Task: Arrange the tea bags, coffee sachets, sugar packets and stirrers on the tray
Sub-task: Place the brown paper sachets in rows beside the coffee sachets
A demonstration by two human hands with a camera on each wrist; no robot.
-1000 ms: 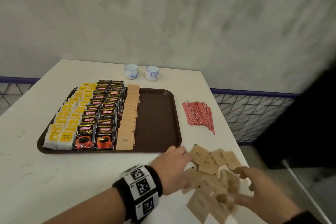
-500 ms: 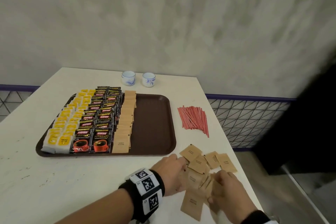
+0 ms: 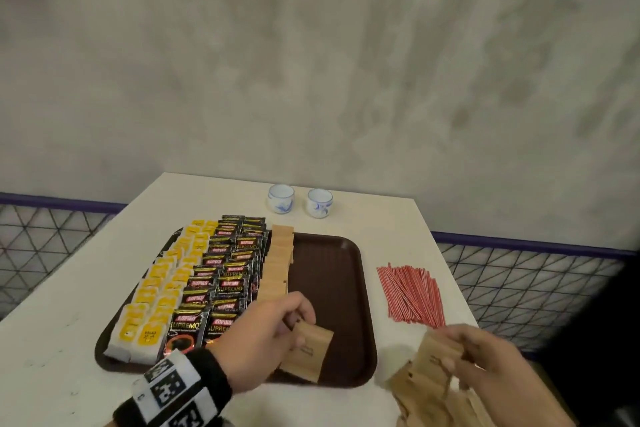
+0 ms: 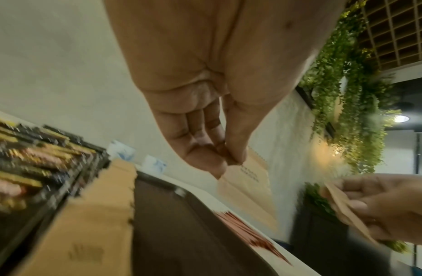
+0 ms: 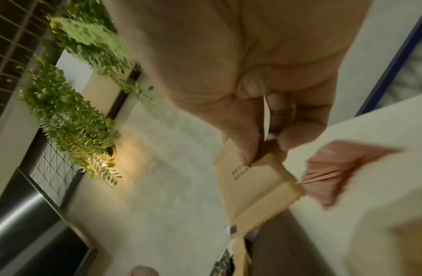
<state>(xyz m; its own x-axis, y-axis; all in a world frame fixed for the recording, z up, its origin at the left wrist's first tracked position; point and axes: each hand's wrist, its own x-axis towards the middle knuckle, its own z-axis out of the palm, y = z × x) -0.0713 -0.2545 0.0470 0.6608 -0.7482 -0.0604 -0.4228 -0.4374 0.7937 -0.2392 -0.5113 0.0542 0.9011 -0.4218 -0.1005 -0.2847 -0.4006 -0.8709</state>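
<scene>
Pinching a brown sugar packet point(image 3: 306, 350) between thumb and fingertips, left hand point(image 3: 266, 336) low over the brown tray point(image 3: 349, 288), at about 6 o'clock of its bare right half; packet tilted, lower edge at the tray's near rim. Seen too from the left wrist view, thumb pressed to fingers on the packet's top edge point(image 4: 246, 179). Gripping a second sugar packet point(image 3: 438, 352), right hand point(image 3: 485, 360) off the tray at 4 o'clock, above a loose heap of sugar packets point(image 3: 429, 395) on the white table point(image 3: 52, 340); thumb and curled fingers closed on it in the right wrist view point(image 5: 254, 177). Filling the tray's left half, from 9 o'clock inward: yellow-labelled tea bags point(image 3: 162, 288), black Kopiko Supremo coffee sachets point(image 3: 225, 281), then one overlapping row of sugar packets point(image 3: 277, 260). Lying on the table at 3 o'clock of the tray, apart from it, red stirrers point(image 3: 410, 291) in a bundle. Standing at 12 o'clock, beyond the tray, two blue-and-white cups point(image 3: 299, 200) side by side.
</scene>
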